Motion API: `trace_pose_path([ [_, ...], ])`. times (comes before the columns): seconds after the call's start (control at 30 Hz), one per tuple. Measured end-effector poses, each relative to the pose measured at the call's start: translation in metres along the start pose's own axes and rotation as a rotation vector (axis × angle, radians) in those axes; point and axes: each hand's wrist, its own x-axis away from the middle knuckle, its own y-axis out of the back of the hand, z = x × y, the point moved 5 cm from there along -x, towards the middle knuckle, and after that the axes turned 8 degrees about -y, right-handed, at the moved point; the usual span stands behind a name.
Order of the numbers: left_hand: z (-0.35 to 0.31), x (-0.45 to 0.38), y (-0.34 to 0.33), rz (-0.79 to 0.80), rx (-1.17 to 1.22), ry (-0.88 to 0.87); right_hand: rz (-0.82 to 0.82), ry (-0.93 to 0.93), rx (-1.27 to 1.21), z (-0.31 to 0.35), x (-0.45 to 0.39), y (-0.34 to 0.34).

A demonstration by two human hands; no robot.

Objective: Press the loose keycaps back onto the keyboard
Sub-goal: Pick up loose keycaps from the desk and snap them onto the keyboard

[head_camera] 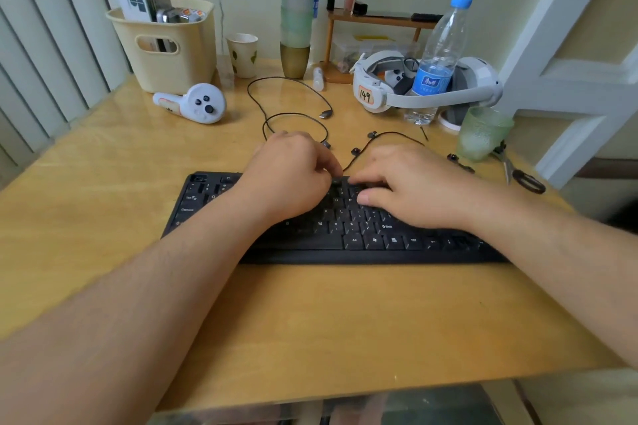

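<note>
While both forearms are reaching across the wooden table (345, 321), the hands are meeting over the black keyboard's (345, 245) far rows.

Lying near the table's middle, the keyboard is sitting under the left hand (290, 176), whose curled fingers are pressing down, what they hold being hidden. The right hand (414, 183) is resting flatter, fingers touching keys. Farther off, loose keycaps (355, 151) are lying beside a black cable (293, 114), with a green glass (481, 133) at far right.

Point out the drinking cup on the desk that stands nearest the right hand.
The green ribbed glass at the desk's right edge, beside the scissors. The paper cup and the gold cup stand far back by the wall, away from the right hand.
</note>
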Motion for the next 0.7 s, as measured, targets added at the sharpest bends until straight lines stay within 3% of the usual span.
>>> trace_pose_path([
  [0.27, -0.004, 0.002, -0.003, 0.026, -0.018, -0.022, -0.1, -0.04, -0.19, 0.001, 0.004, -0.004],
  [0.7, -0.003, 0.001, 0.0, 0.01, -0.011, -0.024, -0.156, -0.032, -0.134, 0.004, -0.01, -0.002],
])
